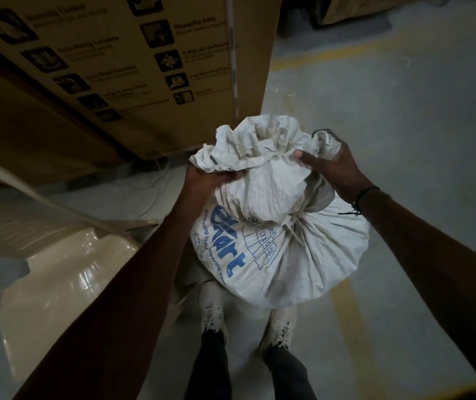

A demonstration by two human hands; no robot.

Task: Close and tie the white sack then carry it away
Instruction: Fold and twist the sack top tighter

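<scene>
The white sack [286, 255] with blue print stands on the floor in front of my feet, bulging below a cinched neck with a thin cord around it. Its loose top is bunched up above the neck. My left hand [205, 177] grips the crumpled top fabric from below on the left. My right hand [332, 166] is closed on a twisted fold of the top fabric on the right. A dark band sits on my right wrist.
A tall printed cardboard box [109, 76] stands close on the left and behind the sack. A glossy beige object [66, 278] lies at the lower left. Grey concrete floor with yellow lines [349, 313] spreads to the right. More boxes [375, 10] sit far back.
</scene>
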